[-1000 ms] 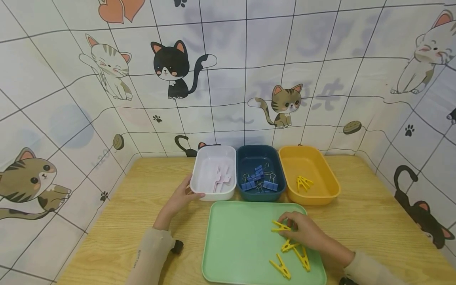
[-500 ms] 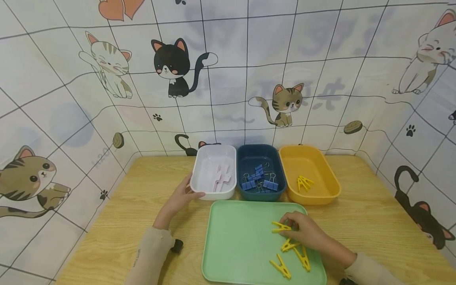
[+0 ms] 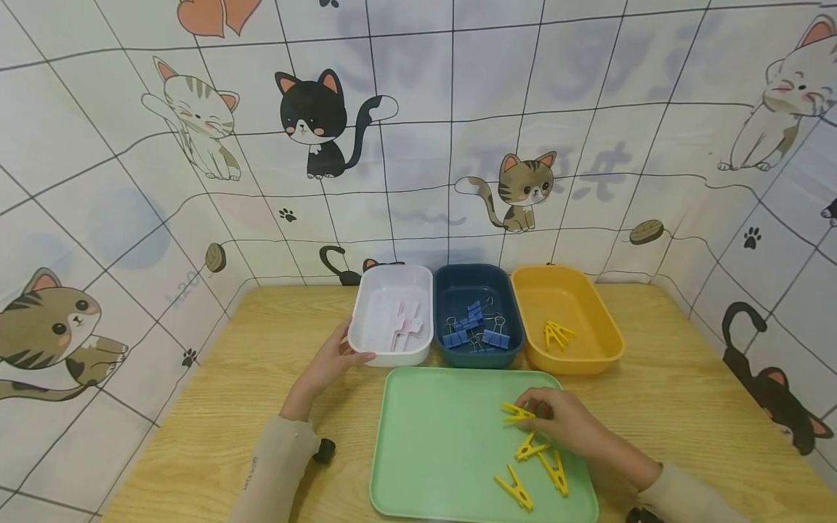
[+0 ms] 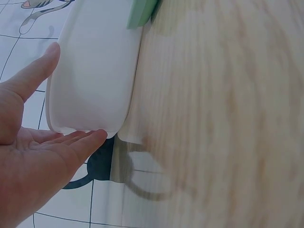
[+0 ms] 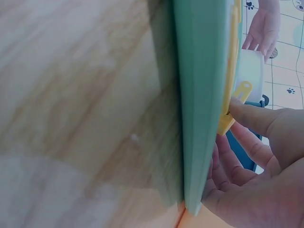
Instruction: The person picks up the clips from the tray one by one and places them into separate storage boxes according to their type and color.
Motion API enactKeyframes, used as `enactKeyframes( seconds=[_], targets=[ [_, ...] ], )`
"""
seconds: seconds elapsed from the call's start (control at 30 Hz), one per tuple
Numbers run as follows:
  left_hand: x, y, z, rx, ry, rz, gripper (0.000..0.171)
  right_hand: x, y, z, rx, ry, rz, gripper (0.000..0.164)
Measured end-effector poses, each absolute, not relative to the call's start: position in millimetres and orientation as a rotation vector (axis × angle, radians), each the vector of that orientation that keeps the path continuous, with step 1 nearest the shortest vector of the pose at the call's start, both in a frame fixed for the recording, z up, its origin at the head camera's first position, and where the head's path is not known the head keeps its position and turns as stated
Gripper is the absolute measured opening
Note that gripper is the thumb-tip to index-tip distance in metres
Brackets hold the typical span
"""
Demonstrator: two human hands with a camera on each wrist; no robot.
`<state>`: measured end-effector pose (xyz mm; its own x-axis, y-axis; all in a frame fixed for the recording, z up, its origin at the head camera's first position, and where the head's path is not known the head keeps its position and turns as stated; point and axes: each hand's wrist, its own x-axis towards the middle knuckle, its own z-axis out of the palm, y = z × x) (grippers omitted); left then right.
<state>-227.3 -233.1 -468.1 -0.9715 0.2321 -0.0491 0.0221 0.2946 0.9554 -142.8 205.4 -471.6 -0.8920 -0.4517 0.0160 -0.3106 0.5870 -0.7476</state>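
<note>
On the right half of the green tray [image 3: 438, 450], my right hand [image 3: 565, 423] pinches a yellow clothespin [image 3: 515, 412] between thumb and fingers. The right wrist view has the thumb pressed on this clothespin [image 5: 243, 91] just inside the tray's edge. Three more yellow clothespins lie nearer the front of the tray, one [image 3: 528, 447] right below the hand. My left hand [image 3: 329, 365] rests against the near left corner of the white bin [image 3: 392, 359]. Its thumb [image 4: 40, 71] and straight fingers [image 4: 88, 147] touch two sides of that bin.
Pale pink clips [image 3: 407, 327] lie in the white bin. Beside it, a dark blue bin [image 3: 477, 360] holds several blue binder clips [image 3: 472, 319]. A yellow bin [image 3: 582, 365] with yellow clothespins [image 3: 558, 334] stands at the right. A cat-patterned wall covering [image 3: 425, 145] closes off the back.
My right hand has shifted very slightly to the right with the clothespin. The left hand stays at the white bin.
</note>
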Motion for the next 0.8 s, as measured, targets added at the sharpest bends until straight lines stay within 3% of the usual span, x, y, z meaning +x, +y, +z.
enactKeyframes(
  seconds=[0.33,0.8],
  targets=[
    [-228.4,-233.3,-470.0,0.233,2.368,1.762,0.095,-147.0,208.7,-456.5,-0.571,2.654,-1.136,0.021],
    [-227.6,-233.7,-469.4,0.238,2.371,1.754,0.095,-157.1,216.3,-443.6,-0.687,2.784,-1.089,0.020]
  ],
)
